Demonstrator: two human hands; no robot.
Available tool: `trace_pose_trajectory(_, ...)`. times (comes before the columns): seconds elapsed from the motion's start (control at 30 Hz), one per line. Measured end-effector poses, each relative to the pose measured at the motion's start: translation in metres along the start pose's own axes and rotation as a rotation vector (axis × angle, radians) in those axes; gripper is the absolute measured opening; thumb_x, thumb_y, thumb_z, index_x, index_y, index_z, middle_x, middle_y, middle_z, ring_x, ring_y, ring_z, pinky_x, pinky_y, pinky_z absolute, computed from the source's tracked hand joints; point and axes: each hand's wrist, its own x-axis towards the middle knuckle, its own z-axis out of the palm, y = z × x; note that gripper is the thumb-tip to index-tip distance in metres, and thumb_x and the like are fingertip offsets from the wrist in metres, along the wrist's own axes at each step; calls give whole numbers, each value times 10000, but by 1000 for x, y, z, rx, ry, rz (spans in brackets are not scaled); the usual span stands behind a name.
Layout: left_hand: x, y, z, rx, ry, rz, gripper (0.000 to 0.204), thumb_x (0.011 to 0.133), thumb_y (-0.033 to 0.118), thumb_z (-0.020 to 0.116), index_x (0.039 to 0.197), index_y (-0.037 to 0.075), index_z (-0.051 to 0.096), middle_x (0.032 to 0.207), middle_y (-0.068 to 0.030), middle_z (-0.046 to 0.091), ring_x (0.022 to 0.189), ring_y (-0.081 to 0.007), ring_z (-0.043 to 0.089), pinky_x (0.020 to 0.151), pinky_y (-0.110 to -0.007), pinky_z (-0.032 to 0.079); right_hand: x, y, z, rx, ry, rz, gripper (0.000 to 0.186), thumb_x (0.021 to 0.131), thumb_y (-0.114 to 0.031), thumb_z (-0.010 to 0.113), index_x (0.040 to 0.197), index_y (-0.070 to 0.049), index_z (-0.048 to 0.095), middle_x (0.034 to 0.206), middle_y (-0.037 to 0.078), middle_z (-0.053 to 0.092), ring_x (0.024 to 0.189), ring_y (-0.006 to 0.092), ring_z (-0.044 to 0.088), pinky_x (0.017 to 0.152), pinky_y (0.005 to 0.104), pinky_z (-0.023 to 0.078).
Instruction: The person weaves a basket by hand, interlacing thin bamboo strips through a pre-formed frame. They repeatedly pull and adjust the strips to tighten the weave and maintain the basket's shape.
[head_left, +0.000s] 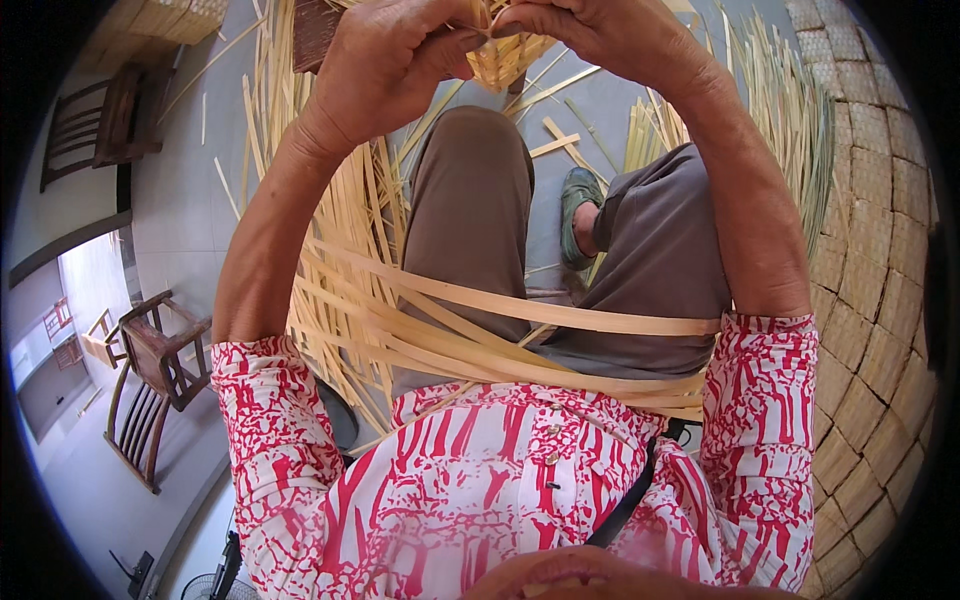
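Note:
At the top edge of the view, a pale yellow woven bamboo piece (500, 65) hangs between my hands above my knees. Its upper part is cut off by the frame, so I cannot tell its full shape. My left hand (405, 65) pinches its near edge between thumb and fingers. From the other side, my right hand (610, 35) pinches the same edge, the fingertips of both hands almost meeting. Long flat bamboo strips (520, 305) lie across my lap and thighs, running from the bundle on the left.
Loose bamboo strips (350, 210) lie on the left, with another bundle (775, 120) at the far right. Stacked woven bamboo pieces (870, 230) fill the right side. Wooden chairs (165, 345) stand at left. Short strips (560, 145) litter the grey floor near my shoe (577, 215).

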Motion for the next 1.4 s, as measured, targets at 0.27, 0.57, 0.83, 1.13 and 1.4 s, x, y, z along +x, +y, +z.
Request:
trace_pose_trajectory(0.27,5,-21,-5,-253,28,-176,127,936,106,714,1005,14,661,817,-49,713,720,-82,691,619,-261,555,9,3,11,-108,113,152,313,946,-360,673,835,-68,664,733,181,648,700,399,660,617,477,501)
trace_pose_trajectory(0.57,-8,-42,-3,-418,217,-538,127,903,81,768,905,-3,673,770,-2,693,720,-33,630,666,-217,528,-11,-13,46,476,309,608,198,976,-225,624,1042,-45,668,933,75,702,767,223,667,674,339,527)
trace_pose_trajectory(0.83,-16,-51,6,-398,296,-474,142,863,83,814,875,7,694,798,0,670,736,-39,632,655,-215,524,6,38,43,1688,871,702,200,1041,-76,523,1235,-45,562,1091,106,654,936,219,670,835,370,581)
trace_pose_trajectory(1.13,-12,-48,10,-290,386,-367,173,846,128,829,861,17,696,817,-34,681,724,-87,661,646,-237,537,39,-5,9,1316,279,311,342,1008,-254,649,1269,-33,661,1195,108,715,979,151,690,878,290,562)
trace_pose_trajectory(1.4,-11,-50,14,-259,417,-300,177,839,126,831,866,26,688,819,-34,673,714,-97,666,639,-244,539,37,-18,13,898,53,188,496,979,-263,693,1420,-83,558,1372,52,593,1116,117,539,992,274,441)
